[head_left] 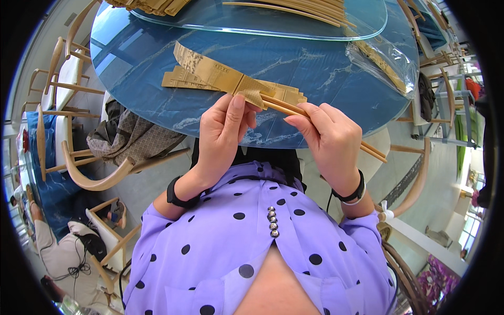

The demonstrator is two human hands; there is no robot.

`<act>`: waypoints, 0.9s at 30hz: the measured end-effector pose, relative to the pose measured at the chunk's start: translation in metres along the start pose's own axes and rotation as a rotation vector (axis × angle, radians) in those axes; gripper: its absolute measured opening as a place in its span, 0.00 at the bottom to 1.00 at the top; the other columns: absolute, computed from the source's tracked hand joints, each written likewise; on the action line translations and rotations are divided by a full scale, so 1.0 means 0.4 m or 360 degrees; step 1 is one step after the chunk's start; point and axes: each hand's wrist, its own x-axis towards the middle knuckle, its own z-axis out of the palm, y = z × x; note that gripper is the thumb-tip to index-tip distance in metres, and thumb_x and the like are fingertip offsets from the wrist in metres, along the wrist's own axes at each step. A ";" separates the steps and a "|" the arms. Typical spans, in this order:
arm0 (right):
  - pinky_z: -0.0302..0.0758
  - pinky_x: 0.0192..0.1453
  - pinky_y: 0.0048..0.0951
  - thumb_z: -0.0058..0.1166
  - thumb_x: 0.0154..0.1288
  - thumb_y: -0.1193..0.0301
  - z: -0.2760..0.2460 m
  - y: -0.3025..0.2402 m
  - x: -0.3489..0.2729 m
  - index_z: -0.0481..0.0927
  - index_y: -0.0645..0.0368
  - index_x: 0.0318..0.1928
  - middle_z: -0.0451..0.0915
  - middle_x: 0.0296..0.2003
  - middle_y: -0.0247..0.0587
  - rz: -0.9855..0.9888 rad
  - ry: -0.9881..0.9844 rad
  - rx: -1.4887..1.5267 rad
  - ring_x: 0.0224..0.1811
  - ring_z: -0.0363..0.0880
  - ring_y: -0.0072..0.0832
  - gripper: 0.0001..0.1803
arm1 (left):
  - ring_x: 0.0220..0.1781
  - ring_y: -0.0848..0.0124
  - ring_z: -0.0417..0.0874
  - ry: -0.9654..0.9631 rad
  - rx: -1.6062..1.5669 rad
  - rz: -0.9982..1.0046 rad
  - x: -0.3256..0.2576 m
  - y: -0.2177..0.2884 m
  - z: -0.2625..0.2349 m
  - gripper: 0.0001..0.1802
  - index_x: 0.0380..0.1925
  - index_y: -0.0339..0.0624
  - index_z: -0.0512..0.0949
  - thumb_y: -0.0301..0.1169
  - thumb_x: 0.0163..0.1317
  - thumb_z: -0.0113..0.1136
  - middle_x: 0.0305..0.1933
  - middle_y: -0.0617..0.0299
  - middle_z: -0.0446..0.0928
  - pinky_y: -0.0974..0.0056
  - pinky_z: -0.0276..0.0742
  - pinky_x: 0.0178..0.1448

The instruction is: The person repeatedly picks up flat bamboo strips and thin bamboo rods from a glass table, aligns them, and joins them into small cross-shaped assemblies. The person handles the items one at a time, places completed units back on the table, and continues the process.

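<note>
My left hand (227, 123) pinches a gold paper chopstick sleeve (210, 72) near its lower end, where it is folded. The sleeve's long far end curls up toward the upper left. A pair of light wooden chopsticks (373, 151) is gripped in my right hand (332, 135). Their left ends reach the folded part of the sleeve by my left fingertips; whether they sit inside or behind the fold is hidden. Under this, several more flat gold sleeves (179, 79) lie fanned on the blue marbled table (142, 63).
A glass turntable (210, 23) carries a pile of chopsticks (299, 7) and a stack of gold sleeves (152, 5). At the right lies a clear plastic bag (383, 60). Wooden chairs stand around; one chair (100, 181) at left has a patterned cloth item (134, 136) on it.
</note>
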 end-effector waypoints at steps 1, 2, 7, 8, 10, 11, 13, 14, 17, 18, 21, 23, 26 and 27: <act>0.69 0.23 0.33 0.69 0.62 0.57 0.006 -0.010 -0.002 0.83 0.58 0.34 0.73 0.20 0.36 0.0011 0.0016 0.0015 0.21 0.74 0.33 0.16 | 0.23 0.86 0.62 0.0057 0.0041 0.0068 0.003 -0.001 0.005 0.20 0.38 0.35 0.80 0.40 0.82 0.48 0.26 0.68 0.75 0.76 0.56 0.26; 0.69 0.23 0.33 0.69 0.62 0.57 0.011 -0.017 -0.008 0.83 0.58 0.34 0.73 0.20 0.36 0.0028 0.0032 0.0021 0.21 0.74 0.33 0.16 | 0.21 0.86 0.62 0.0106 0.0076 0.0132 0.008 -0.005 0.012 0.19 0.37 0.36 0.79 0.39 0.82 0.48 0.25 0.68 0.74 0.77 0.55 0.25; 0.71 0.24 0.33 0.69 0.62 0.57 0.032 -0.054 -0.025 0.84 0.60 0.37 0.75 0.22 0.37 0.0153 0.0074 0.0106 0.23 0.76 0.34 0.18 | 0.20 0.88 0.62 0.0227 0.0184 0.0288 -0.006 -0.027 0.012 0.16 0.34 0.36 0.78 0.34 0.81 0.52 0.24 0.69 0.75 0.77 0.53 0.22; 0.72 0.24 0.33 0.68 0.63 0.58 0.037 -0.062 -0.030 0.85 0.61 0.38 0.76 0.22 0.37 0.0196 0.0064 0.0125 0.23 0.77 0.34 0.18 | 0.20 0.88 0.61 0.0250 0.0187 0.0328 -0.013 -0.033 0.012 0.16 0.34 0.36 0.78 0.34 0.80 0.52 0.24 0.69 0.75 0.77 0.53 0.22; 0.72 0.24 0.33 0.68 0.64 0.58 0.047 -0.073 -0.036 0.85 0.61 0.39 0.76 0.22 0.37 0.0224 0.0089 0.0111 0.23 0.77 0.34 0.17 | 0.19 0.88 0.61 0.0283 0.0167 0.0361 -0.016 -0.038 0.014 0.16 0.35 0.35 0.79 0.34 0.80 0.53 0.24 0.69 0.75 0.77 0.52 0.22; 0.71 0.24 0.33 0.67 0.65 0.58 0.051 -0.078 -0.038 0.85 0.61 0.39 0.76 0.23 0.37 0.0236 0.0099 0.0105 0.23 0.77 0.34 0.17 | 0.19 0.88 0.60 0.0297 0.0142 0.0353 -0.016 -0.039 0.017 0.16 0.36 0.35 0.79 0.34 0.80 0.53 0.24 0.69 0.75 0.77 0.52 0.22; 0.71 0.25 0.33 0.67 0.66 0.59 0.056 -0.083 -0.039 0.85 0.60 0.41 0.75 0.23 0.37 0.0247 0.0098 0.0093 0.24 0.77 0.34 0.17 | 0.19 0.88 0.60 0.0283 0.0078 0.0254 -0.013 -0.035 0.019 0.16 0.37 0.34 0.81 0.35 0.80 0.53 0.23 0.70 0.75 0.77 0.52 0.22; 0.71 0.25 0.33 0.66 0.66 0.59 0.059 -0.084 -0.041 0.85 0.60 0.42 0.75 0.24 0.36 0.0251 0.0097 0.0088 0.24 0.77 0.33 0.16 | 0.19 0.88 0.60 0.0258 0.0039 0.0163 -0.012 -0.030 0.020 0.16 0.38 0.33 0.82 0.35 0.80 0.54 0.23 0.70 0.75 0.77 0.52 0.22; 0.71 0.25 0.33 0.66 0.67 0.60 0.074 -0.088 -0.050 0.84 0.60 0.45 0.74 0.24 0.36 0.0221 0.0090 -0.0018 0.24 0.76 0.33 0.16 | 0.20 0.88 0.60 0.0246 -0.0075 0.0001 -0.011 -0.028 0.020 0.17 0.39 0.32 0.83 0.36 0.79 0.55 0.23 0.70 0.75 0.77 0.52 0.23; 0.71 0.25 0.33 0.66 0.67 0.60 0.077 -0.090 -0.053 0.84 0.60 0.45 0.73 0.24 0.36 0.0228 0.0094 -0.0026 0.24 0.76 0.32 0.16 | 0.20 0.88 0.60 0.0252 -0.0113 -0.0034 -0.011 -0.029 0.021 0.17 0.39 0.31 0.84 0.36 0.79 0.56 0.23 0.70 0.75 0.77 0.52 0.23; 0.71 0.25 0.33 0.66 0.67 0.61 0.082 -0.093 -0.056 0.84 0.61 0.46 0.72 0.24 0.36 0.0240 0.0115 -0.0026 0.24 0.76 0.32 0.16 | 0.26 0.85 0.69 0.0163 0.0080 0.0066 -0.021 -0.041 0.031 0.17 0.35 0.32 0.84 0.36 0.77 0.59 0.26 0.69 0.78 0.75 0.60 0.28; 0.71 0.25 0.33 0.66 0.68 0.62 0.088 -0.088 -0.052 0.84 0.61 0.47 0.72 0.24 0.36 0.0234 0.0143 0.0011 0.24 0.76 0.32 0.16 | 0.27 0.84 0.70 0.0146 0.0122 0.0055 -0.021 -0.048 0.027 0.16 0.39 0.31 0.85 0.36 0.77 0.60 0.26 0.68 0.78 0.75 0.62 0.28; 0.72 0.26 0.33 0.65 0.68 0.63 0.079 -0.090 -0.049 0.84 0.61 0.47 0.73 0.25 0.36 0.0246 0.0080 0.0043 0.25 0.76 0.33 0.15 | 0.24 0.86 0.65 0.0179 -0.0096 0.0039 -0.013 -0.030 0.032 0.15 0.42 0.33 0.85 0.36 0.78 0.58 0.25 0.69 0.78 0.76 0.57 0.26; 0.72 0.26 0.33 0.65 0.68 0.63 0.080 -0.090 -0.050 0.84 0.61 0.47 0.73 0.25 0.37 0.0237 0.0082 0.0074 0.25 0.76 0.33 0.15 | 0.21 0.87 0.61 0.0189 -0.0205 0.0028 -0.009 -0.025 0.031 0.16 0.43 0.34 0.85 0.36 0.78 0.57 0.24 0.70 0.77 0.76 0.54 0.24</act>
